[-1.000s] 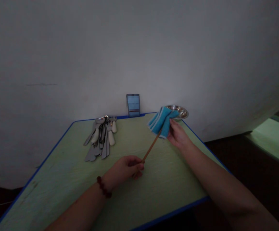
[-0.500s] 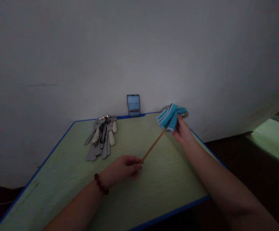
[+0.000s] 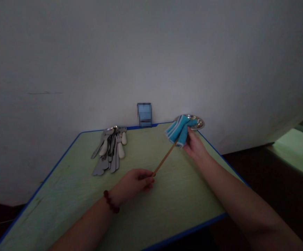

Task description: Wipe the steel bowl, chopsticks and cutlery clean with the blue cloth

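My left hand (image 3: pixel 136 182) is closed round the near end of a thin wooden stick (image 3: pixel 165 158), probably a chopstick, which slants up and away to the right. My right hand (image 3: pixel 193 144) grips a folded blue cloth with pale stripes (image 3: pixel 179 129), wrapped round the far end of the stick. Both hands hover over a pale green table with a blue edge (image 3: pixel 70 195). A dark beaded bracelet (image 3: pixel 111 203) sits on my left wrist.
A heap of metal cutlery, some with white handles (image 3: pixel 110 148), lies at the table's back left. A shiny metal dish (image 3: pixel 196 121) sits at the back right corner, behind the cloth. A small blurred card (image 3: pixel 144 114) leans against the white wall.
The cloth slid up the stick towards its far end, then came back down a little. My left hand has lifted slightly and kept hold of the stick.
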The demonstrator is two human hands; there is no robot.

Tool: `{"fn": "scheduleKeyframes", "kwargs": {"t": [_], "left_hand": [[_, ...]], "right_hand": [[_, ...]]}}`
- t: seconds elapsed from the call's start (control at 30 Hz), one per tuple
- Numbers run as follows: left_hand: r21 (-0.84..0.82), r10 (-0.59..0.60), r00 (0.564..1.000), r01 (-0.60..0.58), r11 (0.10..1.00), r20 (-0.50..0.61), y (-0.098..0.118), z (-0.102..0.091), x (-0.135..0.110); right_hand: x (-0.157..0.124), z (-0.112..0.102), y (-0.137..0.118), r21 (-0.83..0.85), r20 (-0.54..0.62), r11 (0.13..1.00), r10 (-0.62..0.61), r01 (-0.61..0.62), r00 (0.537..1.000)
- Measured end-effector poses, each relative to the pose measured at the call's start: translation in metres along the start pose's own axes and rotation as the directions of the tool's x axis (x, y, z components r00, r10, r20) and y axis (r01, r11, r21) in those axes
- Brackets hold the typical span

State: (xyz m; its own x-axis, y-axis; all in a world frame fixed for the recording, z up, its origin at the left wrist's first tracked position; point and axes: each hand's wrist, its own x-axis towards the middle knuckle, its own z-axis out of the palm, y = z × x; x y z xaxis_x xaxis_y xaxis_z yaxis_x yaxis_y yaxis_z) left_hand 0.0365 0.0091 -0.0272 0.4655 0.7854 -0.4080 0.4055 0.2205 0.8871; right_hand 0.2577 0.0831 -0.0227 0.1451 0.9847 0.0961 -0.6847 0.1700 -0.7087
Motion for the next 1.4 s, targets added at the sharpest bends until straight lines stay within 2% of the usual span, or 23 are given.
{"fn": "scheduleKeyframes", "kwargs": {"t": [0.3, 0.43, 0.8, 1.07, 1.27, 1.4], "left_hand": [[-0.030, -0.018, 1.000, 0.018, 0.999, -0.011, 0.001, 0.001, 0.000], [-0.017, -0.033, 0.999, 0.032, 0.999, -0.034, 0.001, 0.002, 0.001], [-0.009, 0.019, 1.000, -0.019, 1.000, -0.015, -0.007, -0.001, 0.003], [0.017, -0.003, 1.000, 0.003, 1.000, -0.022, 0.001, 0.000, -0.003], [0.012, -0.002, 1.000, 0.002, 1.000, -0.005, 0.000, 0.000, -0.003], [0.018, -0.008, 1.000, 0.008, 1.000, -0.010, -0.001, -0.001, -0.003]], "right_hand": [[-0.007, 0.005, 0.006, -0.012, 0.057, 1.000, 0.001, 0.000, 0.998], [-0.008, 0.007, 0.004, -0.011, 0.024, 1.000, 0.011, -0.010, 1.000], [-0.003, 0.004, -0.002, -0.018, -0.046, 1.000, -0.010, 0.009, 0.999], [0.010, -0.005, -0.012, 0.013, -0.095, 0.999, -0.044, 0.046, 0.995], [0.015, -0.011, -0.014, -0.013, -0.080, 0.995, -0.096, 0.096, 0.992], [0.015, -0.011, -0.012, -0.005, -0.095, 0.997, -0.073, 0.073, 0.993]]}}
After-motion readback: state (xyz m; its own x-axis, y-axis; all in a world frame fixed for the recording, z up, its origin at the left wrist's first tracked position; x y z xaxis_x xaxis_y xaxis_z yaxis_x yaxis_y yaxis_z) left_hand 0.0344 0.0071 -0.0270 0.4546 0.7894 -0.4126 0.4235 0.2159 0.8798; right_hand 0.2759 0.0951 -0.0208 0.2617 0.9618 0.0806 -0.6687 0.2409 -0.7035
